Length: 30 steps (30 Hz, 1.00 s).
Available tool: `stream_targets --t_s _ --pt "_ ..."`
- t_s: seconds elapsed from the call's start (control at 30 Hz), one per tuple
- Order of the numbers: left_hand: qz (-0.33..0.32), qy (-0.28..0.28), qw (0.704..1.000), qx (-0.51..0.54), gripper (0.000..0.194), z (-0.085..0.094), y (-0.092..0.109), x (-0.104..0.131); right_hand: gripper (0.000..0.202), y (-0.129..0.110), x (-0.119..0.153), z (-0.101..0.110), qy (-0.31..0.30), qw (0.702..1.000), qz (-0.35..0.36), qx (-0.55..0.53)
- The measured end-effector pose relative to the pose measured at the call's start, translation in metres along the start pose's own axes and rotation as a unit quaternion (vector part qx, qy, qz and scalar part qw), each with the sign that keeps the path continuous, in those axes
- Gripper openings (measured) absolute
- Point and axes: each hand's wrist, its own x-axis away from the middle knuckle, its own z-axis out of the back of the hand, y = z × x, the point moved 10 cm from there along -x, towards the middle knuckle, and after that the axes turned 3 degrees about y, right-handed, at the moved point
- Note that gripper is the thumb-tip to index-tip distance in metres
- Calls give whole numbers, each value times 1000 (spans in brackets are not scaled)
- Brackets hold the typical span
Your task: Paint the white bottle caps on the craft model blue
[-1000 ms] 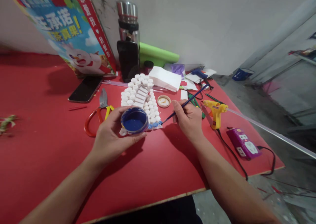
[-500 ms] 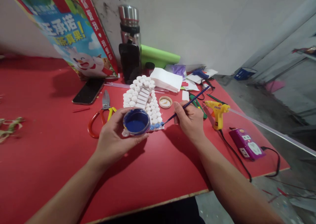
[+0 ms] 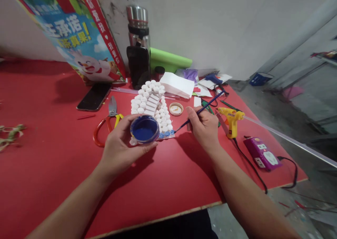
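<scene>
My left hand (image 3: 119, 144) is wrapped round an open jar of blue paint (image 3: 144, 129), tilted toward me over the near edge of a white model (image 3: 151, 100). The model has steps up its middle and rows of round white pieces on both sides. Several pieces along its near right edge are blue. Between the thumb and fingers of my right hand (image 3: 204, 128) is a thin blue paintbrush (image 3: 201, 109), its tip at the blue piece on the model's near right corner. The jar hides part of the model.
Orange and yellow scissors (image 3: 112, 109) and a phone (image 3: 94, 97) lie left on the red table (image 3: 158, 189). Behind the model stand a flask (image 3: 138, 38) and white tissues (image 3: 177, 84). A jar lid (image 3: 176, 109), yellow glue gun (image 3: 231, 119) and purple power socket (image 3: 263, 154) are right.
The brush tip has moved slightly off the corner piece, to the right. The jar in my left hand has shifted very slightly left.
</scene>
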Motion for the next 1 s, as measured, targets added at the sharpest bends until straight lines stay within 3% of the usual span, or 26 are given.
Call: stream_targets --t_s 0.5,0.7,1.0 --pt "12 -5 1000 -12 69 -1 0 -1 62 -1 0 2 8 1000 13 -8" --pt "-15 11 1000 -9 69 0 1 -3 61 3 1 -4 -13 1000 -8 -9" --pt "-7 7 1000 -17 70 2 -4 0 65 3 -3 3 9 1000 3 -4"
